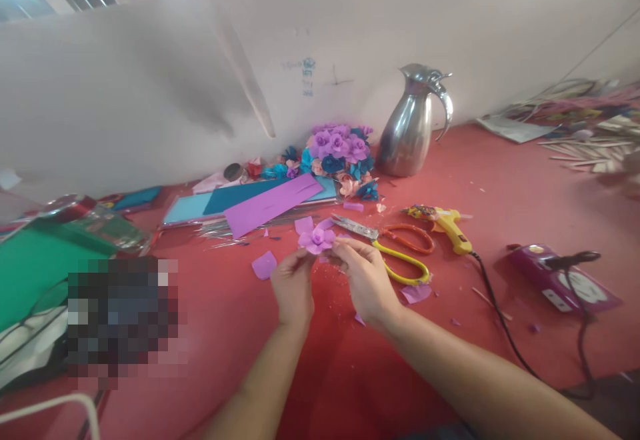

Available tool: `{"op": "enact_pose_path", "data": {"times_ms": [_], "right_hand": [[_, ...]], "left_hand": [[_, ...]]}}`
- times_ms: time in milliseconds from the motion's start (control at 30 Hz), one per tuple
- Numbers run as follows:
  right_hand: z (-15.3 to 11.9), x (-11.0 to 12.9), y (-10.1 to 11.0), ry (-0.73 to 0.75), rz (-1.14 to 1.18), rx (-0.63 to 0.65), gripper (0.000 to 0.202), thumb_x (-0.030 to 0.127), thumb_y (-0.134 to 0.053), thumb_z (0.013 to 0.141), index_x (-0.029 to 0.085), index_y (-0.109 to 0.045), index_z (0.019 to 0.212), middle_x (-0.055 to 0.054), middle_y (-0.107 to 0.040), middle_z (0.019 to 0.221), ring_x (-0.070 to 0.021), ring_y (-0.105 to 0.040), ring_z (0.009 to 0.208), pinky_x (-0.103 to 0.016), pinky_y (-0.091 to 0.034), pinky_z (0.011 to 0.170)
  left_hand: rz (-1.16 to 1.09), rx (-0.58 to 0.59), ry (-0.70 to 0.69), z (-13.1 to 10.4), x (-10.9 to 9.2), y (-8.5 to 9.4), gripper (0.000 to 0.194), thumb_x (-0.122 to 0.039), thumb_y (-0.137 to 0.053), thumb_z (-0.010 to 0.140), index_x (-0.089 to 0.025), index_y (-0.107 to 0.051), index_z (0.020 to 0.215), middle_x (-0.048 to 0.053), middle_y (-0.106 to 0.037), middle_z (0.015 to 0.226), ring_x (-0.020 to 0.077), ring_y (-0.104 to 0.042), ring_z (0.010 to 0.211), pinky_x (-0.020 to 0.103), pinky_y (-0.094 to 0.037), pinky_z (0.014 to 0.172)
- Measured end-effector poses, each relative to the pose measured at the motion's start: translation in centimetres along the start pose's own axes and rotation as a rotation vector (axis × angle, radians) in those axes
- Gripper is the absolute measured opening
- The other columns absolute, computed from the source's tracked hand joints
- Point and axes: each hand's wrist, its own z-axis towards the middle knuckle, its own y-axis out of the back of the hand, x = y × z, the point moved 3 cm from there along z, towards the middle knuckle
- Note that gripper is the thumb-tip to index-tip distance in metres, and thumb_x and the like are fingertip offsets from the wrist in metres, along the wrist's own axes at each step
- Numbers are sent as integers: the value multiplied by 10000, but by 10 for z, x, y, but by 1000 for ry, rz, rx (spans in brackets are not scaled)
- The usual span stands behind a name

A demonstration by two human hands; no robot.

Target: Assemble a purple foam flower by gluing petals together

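A purple paper flower (317, 240) is held up between both hands above the red table. My left hand (294, 283) pinches its lower left edge. On the flower's right side, the fingers of my right hand (367, 277) are closed on a petal. Scissors (400, 263) with one red and one yellow handle lie just right of and behind my right hand. Loose purple paper pieces (265, 265) lie around the hands. Behind them, purple, blue and teal sheets (274, 205) are stacked, with a bunch of finished paper flowers (340, 150) beyond.
A yellow glue gun (453, 230) and a purple power socket block (555, 277) with black cords lie on the right. A steel jug (407, 127) stands by the wall. On the left are a green sheet (45, 260), a clear jar (113, 223) and a blurred dark object.
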Motion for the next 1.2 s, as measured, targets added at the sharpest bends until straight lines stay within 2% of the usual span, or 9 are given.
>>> {"op": "enact_pose_path", "data": {"times_ms": [167, 300, 467, 733, 900, 1067, 1200], "right_hand": [[4, -3, 2, -30, 3, 52, 146, 203, -628, 657, 201, -752, 733, -20, -704, 679, -158, -608, 688, -304, -449, 752], [8, -3, 3, -11, -55, 94, 109, 232, -696, 646, 198, -738, 741, -9, -690, 684, -140, -582, 669, -299, -450, 755], [11, -2, 4, 6, -134, 128, 151, 272, -766, 610, 203, -738, 741, 3, -679, 671, -122, -554, 623, -271, -436, 671], [12, -5, 5, 63, -264, 168, 196, 334, -752, 650, 203, -733, 796, 10, -656, 701, -116, -502, 611, -262, -402, 624], [12, -4, 5, 167, -361, 223, 157, 357, -715, 708, 207, -699, 754, -6, -634, 772, -162, -544, 759, -290, -426, 727], [12, 1, 6, 306, -576, 205, 166, 349, -668, 761, 199, -671, 689, 9, -535, 691, -132, -456, 650, -255, -383, 593], [10, 6, 3, 397, -661, 210, 148, 321, -643, 780, 200, -658, 694, 14, -512, 686, -130, -459, 642, -247, -374, 575]], "left_hand": [[4, 9, 5, 2, 4, 3, 114, -159, -710, 613, -207, -757, 704, -14, -725, 704, 146, -623, 712, 295, -484, 778], [7, 45, 7, 1, 5, 1, 107, -184, -720, 626, -200, -756, 725, -6, -729, 726, 148, -623, 745, 290, -478, 792], [21, 9, 64, -1, 3, 1, 97, -223, -753, 595, -193, -750, 688, 0, -730, 724, 146, -620, 729, 283, -475, 773], [34, 38, 63, -2, 5, 4, 126, -204, -732, 610, -189, -757, 733, 8, -726, 709, 169, -636, 740, 318, -476, 806], [18, 76, 46, -4, -1, 1, 156, -227, -742, 615, -195, -769, 766, 15, -728, 710, 187, -649, 733, 350, -492, 815], [-16, 134, 52, -5, -5, -3, 166, -243, -736, 642, -210, -776, 800, 11, -737, 746, 191, -655, 766, 360, -488, 854], [-29, 166, 55, -6, -2, -3, 182, -230, -730, 651, -212, -777, 827, 11, -738, 756, 193, -656, 762, 364, -489, 846]]}}
